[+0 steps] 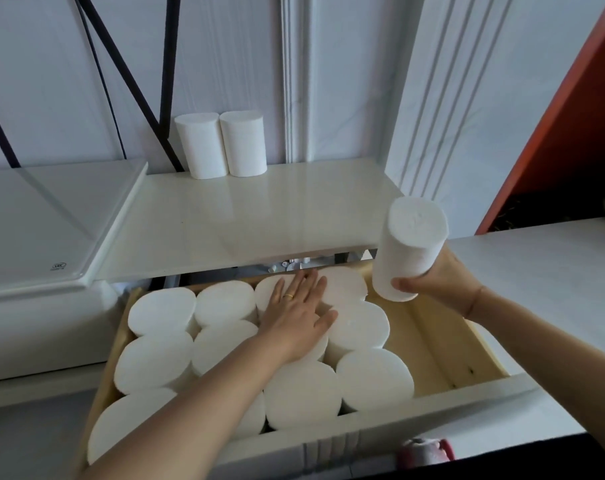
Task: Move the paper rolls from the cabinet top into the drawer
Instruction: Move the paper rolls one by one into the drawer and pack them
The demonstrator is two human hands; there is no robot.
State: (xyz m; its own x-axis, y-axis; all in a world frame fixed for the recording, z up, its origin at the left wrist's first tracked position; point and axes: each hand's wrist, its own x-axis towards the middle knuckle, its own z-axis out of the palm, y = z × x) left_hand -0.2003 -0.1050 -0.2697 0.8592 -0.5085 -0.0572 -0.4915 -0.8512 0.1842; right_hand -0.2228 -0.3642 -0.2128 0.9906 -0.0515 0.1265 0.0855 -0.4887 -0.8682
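Note:
Two white paper rolls (221,145) stand upright side by side at the back of the white cabinet top (259,216), against the wall. Below it the wooden drawer (443,348) is pulled out, and several white rolls (304,393) stand on end in it, packed close. My left hand (299,311) lies flat, fingers spread, on the tops of the rolls near the drawer's back. My right hand (439,275) grips one more white roll (406,251), upright and slightly tilted, above the drawer's right back corner. A bare strip of drawer floor shows along the right side.
A white tray-like slab with a glass sheet (51,230) lies on the left, overlapping the cabinet top. Black straps (128,74) hang on the wall behind. An orange-red panel (564,109) rises at the right above a white counter (543,282). A pink object (426,452) sits below the drawer front.

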